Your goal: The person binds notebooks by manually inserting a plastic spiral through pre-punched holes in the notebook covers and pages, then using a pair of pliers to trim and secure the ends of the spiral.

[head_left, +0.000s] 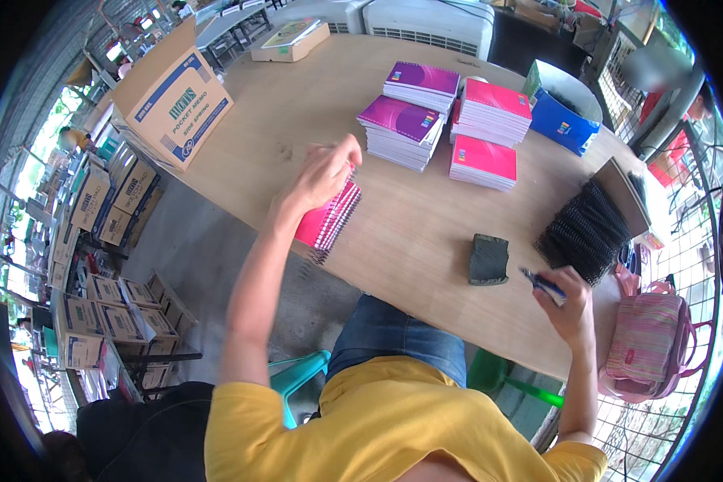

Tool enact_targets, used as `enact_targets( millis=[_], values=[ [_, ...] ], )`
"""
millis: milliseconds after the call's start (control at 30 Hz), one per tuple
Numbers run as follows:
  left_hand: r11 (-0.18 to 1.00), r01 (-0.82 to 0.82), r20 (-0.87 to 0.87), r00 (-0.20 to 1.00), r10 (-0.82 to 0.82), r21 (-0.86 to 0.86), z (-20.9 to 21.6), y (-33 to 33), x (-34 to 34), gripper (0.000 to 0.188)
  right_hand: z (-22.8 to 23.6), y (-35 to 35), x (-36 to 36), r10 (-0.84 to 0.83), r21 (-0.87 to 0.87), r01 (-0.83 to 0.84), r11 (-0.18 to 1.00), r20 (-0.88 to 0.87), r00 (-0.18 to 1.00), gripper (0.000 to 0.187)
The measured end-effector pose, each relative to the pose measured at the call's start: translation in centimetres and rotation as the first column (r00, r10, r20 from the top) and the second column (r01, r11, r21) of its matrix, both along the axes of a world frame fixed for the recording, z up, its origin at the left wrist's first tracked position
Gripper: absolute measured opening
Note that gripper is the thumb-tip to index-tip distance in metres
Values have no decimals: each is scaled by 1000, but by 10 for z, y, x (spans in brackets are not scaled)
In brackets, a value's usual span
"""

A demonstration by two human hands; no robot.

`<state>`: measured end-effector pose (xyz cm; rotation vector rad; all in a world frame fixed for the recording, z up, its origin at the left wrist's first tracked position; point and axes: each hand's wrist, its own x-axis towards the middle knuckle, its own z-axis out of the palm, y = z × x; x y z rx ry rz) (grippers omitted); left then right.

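Observation:
My left hand (327,175) is over the far end of a small pile of pink spiral notebooks (324,221) near the table's front edge. Its fingers are curled, and whatever they hold, if anything, is hidden. The notebooks' wire coils face right. My right hand (569,304) is closed round a small tool with dark blue handles (551,287), which looks like pliers; its tip points left. Left of that tool sits a dark grey-green block (488,259). Beyond my right hand lies a heap of black spiral coils (584,229) by an open cardboard box (621,193).
Purple notebooks (400,119) and pink notebooks (490,108) are stacked at the far middle. A blue box (565,120) stands to their right, a large carton (181,108) at the left edge. A pink striped bag (647,345) hangs at the right beside wire mesh.

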<state>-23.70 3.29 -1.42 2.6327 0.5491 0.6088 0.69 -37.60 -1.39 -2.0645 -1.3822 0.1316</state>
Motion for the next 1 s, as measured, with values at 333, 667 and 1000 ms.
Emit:
enact_targets(
  millis=[333,667,1000],
  values=[
    [980,182,-194,967,-165,76,-56,35,2,11,-99,-57,-6,-162,18,163,986,248,955,47],
    [376,-88,57,932,358,-923,-86,82,-83,100,-67,142,-118,151,379,280,882,-791,593,66],
    [43,135,140,973,182,-990,-93,53,-105,90,-98,371,-222,-83,114,438,892,-910,407,97]
  ],
)
